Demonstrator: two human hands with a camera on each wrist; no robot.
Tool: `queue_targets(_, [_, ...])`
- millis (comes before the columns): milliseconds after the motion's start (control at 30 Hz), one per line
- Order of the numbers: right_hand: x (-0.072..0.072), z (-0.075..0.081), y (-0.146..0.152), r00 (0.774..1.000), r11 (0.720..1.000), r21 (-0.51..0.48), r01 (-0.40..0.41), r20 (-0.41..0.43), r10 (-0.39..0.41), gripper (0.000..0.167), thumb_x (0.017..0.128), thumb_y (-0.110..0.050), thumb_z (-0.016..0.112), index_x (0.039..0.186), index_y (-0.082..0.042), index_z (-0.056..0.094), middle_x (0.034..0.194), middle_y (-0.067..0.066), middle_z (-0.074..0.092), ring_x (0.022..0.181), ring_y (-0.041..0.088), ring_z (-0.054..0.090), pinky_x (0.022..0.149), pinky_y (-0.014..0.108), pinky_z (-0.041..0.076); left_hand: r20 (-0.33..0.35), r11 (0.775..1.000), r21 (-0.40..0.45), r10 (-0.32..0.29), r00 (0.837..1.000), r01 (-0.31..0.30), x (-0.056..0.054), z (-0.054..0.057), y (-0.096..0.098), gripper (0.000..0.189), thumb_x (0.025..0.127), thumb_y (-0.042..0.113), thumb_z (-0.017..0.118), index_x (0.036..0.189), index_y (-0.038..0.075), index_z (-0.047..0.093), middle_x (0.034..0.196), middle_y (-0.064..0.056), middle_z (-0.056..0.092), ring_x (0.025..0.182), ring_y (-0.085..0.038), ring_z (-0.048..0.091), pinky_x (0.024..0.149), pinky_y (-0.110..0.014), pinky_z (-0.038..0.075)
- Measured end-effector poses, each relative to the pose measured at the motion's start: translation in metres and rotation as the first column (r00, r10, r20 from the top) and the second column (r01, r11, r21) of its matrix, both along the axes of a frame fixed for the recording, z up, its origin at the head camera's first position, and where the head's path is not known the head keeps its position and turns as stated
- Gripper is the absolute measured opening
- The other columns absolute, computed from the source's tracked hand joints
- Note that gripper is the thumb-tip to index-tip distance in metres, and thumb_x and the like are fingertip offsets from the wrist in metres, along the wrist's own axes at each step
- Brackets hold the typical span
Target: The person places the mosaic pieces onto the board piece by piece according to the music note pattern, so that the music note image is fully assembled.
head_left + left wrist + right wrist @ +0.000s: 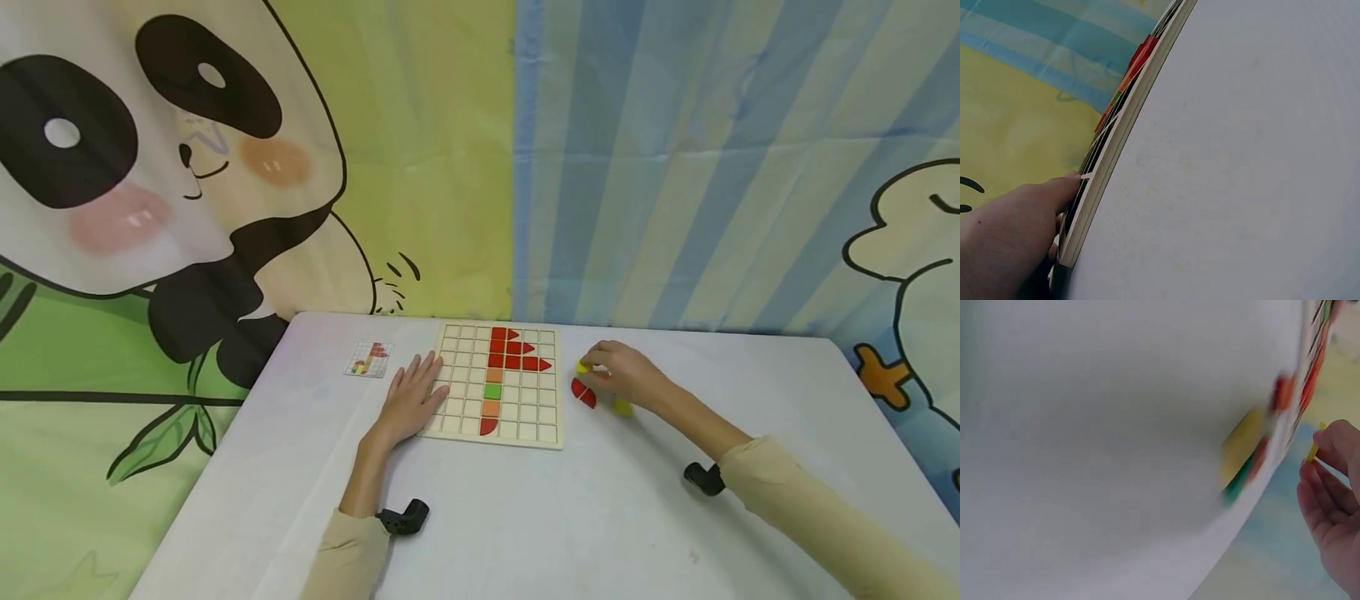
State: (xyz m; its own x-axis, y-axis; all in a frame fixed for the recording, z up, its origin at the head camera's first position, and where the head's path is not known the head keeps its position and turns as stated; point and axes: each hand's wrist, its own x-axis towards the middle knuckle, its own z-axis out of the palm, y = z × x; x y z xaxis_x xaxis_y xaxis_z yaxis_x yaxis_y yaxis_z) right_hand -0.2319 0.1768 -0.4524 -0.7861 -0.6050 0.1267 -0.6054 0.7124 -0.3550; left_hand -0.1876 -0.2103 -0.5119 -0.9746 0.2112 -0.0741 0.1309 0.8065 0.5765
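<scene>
A wooden grid board [528,417] lies on the white table. Its cells hold a column and rows of red, orange and green tiles [492,391]. My left hand [408,404] rests on the board's left edge with its fingers extended. To the right of the board, my right hand [626,377] pinches a small yellow tile [1313,452] between thumb and fingertips, above the table. Two red rounded tiles [583,393] lie close by, beside the board. A yellow tile [622,407] is on the table under the right hand, partly hidden by it in the head view.
A small pattern card [369,359] with a coloured picture on a grid lies left of the board. A green tile [1236,486] shows blurred beside the loose yellow one in the right wrist view. Behind the table hangs a printed cloth [442,167] with a panda.
</scene>
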Motion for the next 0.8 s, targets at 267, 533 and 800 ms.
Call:
queue_targets(267, [0.050, -0.002, -0.101, 0.954, 0.951, -0.074, -0.299, -0.042, 0.296, 0.014, 0.090, -0.007, 0.078, 0.104, -0.005, 0.079, 0.101, 0.004, 0.077, 0.093, 0.018, 0.069, 0.084, 0.024, 0.060, -0.012, 1.000, 0.007, 0.003, 1.000, -0.003, 0.001, -0.001, -0.001, 0.065, 0.110, 0.039, 0.045, 0.165, 0.010, 0.025, 0.174, -0.009, 0.014, 0.163, -0.032, 0.003, 0.130, -0.055, -0.003])
queue_targets(533, [0.061, -0.011, -0.155, 0.937, 0.939, 0.071, -0.337, -0.069, 0.341, 0.006, 0.091, -0.009, 0.077, 0.096, -0.007, 0.079, 0.086, 0.000, 0.069, 0.073, 0.009, 0.051, 0.066, 0.014, 0.045, -0.014, 1.000, 0.013, -0.009, 1.000, 0.009, 0.001, -0.003, 0.002, 0.065, 0.110, 0.039, 0.044, 0.165, 0.010, 0.025, 0.174, -0.009, 0.015, 0.162, -0.033, 0.003, 0.130, -0.057, -0.003])
queue_targets(800, [0.065, -0.006, -0.169, 0.943, 0.927, 0.250, -0.281, -0.108, 0.315, 0.006, 0.092, -0.010, 0.075, 0.087, -0.007, 0.078, 0.088, 0.001, 0.066, 0.074, 0.012, 0.045, 0.065, 0.018, 0.044, -0.042, 1.000, 0.008, 0.003, 0.999, -0.002, 0.002, -0.003, 0.001, 0.064, 0.110, 0.038, 0.046, 0.164, 0.008, 0.028, 0.173, -0.011, 0.017, 0.162, -0.036, 0.007, 0.129, -0.059, 0.000])
